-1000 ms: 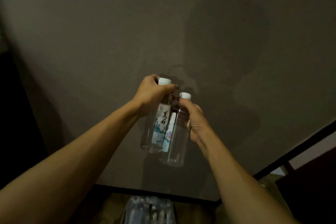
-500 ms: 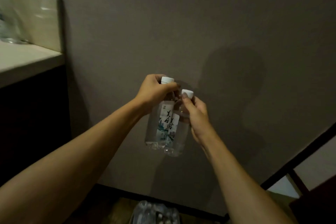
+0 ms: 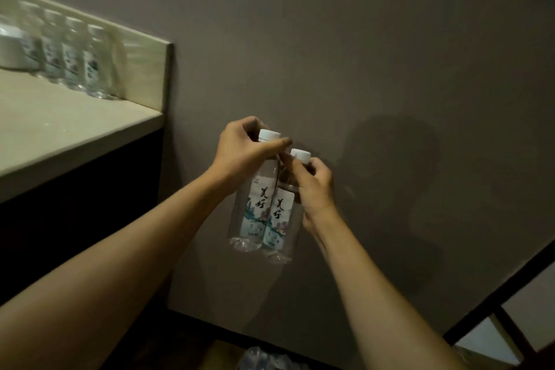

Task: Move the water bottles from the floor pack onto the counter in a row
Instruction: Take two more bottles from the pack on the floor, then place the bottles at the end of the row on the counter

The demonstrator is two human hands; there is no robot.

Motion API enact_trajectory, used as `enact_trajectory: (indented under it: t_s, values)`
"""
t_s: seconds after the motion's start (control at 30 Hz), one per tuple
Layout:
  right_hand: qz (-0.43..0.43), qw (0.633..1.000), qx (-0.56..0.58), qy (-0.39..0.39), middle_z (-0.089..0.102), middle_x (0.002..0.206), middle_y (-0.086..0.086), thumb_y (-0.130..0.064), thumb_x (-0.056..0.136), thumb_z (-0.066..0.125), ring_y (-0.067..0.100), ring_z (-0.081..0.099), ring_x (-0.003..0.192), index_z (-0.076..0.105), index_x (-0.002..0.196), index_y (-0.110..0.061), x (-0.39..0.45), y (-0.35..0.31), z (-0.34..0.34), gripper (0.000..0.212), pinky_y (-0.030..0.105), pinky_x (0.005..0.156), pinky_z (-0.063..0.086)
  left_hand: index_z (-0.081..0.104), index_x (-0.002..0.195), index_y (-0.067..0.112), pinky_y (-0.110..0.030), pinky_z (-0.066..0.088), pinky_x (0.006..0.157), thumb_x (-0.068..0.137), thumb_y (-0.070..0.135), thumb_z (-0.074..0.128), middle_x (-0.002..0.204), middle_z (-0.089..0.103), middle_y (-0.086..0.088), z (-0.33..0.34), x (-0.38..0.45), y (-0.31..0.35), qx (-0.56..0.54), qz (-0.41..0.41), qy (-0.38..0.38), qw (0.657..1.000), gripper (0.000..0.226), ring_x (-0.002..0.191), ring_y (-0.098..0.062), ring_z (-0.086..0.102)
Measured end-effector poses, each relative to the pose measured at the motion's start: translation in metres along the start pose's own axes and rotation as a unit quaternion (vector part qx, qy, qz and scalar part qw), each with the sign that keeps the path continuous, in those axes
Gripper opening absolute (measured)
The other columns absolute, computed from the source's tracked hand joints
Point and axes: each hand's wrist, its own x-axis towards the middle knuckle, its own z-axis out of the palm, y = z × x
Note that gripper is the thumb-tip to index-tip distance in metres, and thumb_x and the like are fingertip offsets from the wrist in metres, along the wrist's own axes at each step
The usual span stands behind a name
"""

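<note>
Pale counter (image 3: pixel 63 129) at left, over a dark cabinet front, with a light backsplash (image 3: pixel 141 69) along its rear edge. Blurred row of water bottles (image 3: pixel 72 54) standing on it against the backsplash. Down on the floor, plastic-wrapped pack (image 3: pixel 270 359), only its top showing.

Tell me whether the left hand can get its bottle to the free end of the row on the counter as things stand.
Probably yes. The left hand holds its bottle by the neck in open air, right of the counter. Nothing stands between it and the bare space beside the last bottle in the row.
</note>
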Motion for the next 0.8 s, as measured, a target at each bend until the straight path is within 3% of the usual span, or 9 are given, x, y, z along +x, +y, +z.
enact_trajectory:
  t_s: [0.13,0.27,0.43,0.63,0.8]
  values:
    - [-0.015,1.0,0.022,-0.016,0.069,0.08,0.009,-0.025,0.082,0.075,0.02,0.066,0.072,0.063,0.089,-0.01,0.007,0.001,0.056,0.02,0.034,0.066,0.056,0.071,0.081,0.015,-0.041,0.058,0.063,0.074,0.035,0.082,0.072,0.071,-0.002,-0.053,0.01,0.006,0.107,0.091,0.033,0.989,0.025,0.066,-0.016,0.069]
    - [-0.035,0.998,0.04,-0.024,0.07,0.084,0.012,-0.025,0.08,0.076,0.023,0.065,0.077,0.067,0.086,-0.012,0.019,0.005,0.132,0.017,0.042,0.074,0.054,0.075,0.09,0.017,-0.043,0.059,0.067,0.073,0.038,0.081,0.076,0.073,0.0,-0.118,0.03,0.007,0.115,0.084,0.078,0.987,0.028,0.069,-0.017,0.071]
    - [-0.053,0.997,0.034,-0.038,0.072,0.09,0.011,-0.031,0.078,0.078,0.021,0.065,0.082,0.07,0.093,-0.012,0.031,0.011,0.217,0.026,0.04,0.076,0.054,0.074,0.091,0.018,-0.047,0.058,0.064,0.071,0.033,0.082,0.076,0.073,-0.009,-0.196,0.059,0.002,0.095,0.066,0.105,0.988,0.026,0.071,-0.032,0.07]
    - [-0.045,0.998,0.029,-0.039,0.072,0.093,0.011,-0.033,0.082,0.074,0.024,0.066,0.087,0.07,0.095,-0.013,0.037,0.02,0.284,0.025,0.047,0.084,0.054,0.073,0.098,0.014,-0.035,0.058,0.071,0.075,0.025,0.082,0.083,0.074,-0.007,-0.259,0.078,-0.004,0.105,0.069,0.106,0.986,0.027,0.075,-0.02,0.07]
    - [-0.064,0.997,0.021,-0.045,0.071,0.093,0.012,-0.034,0.083,0.073,0.023,0.065,0.085,0.068,0.101,-0.007,0.048,0.023,0.332,0.033,0.044,0.082,0.053,0.071,0.105,0.011,-0.011,0.047,0.061,0.08,0.023,0.078,0.083,0.071,0.0,-0.302,0.092,-0.013,0.111,0.076,0.105,0.985,0.028,0.064,0.005,0.06]
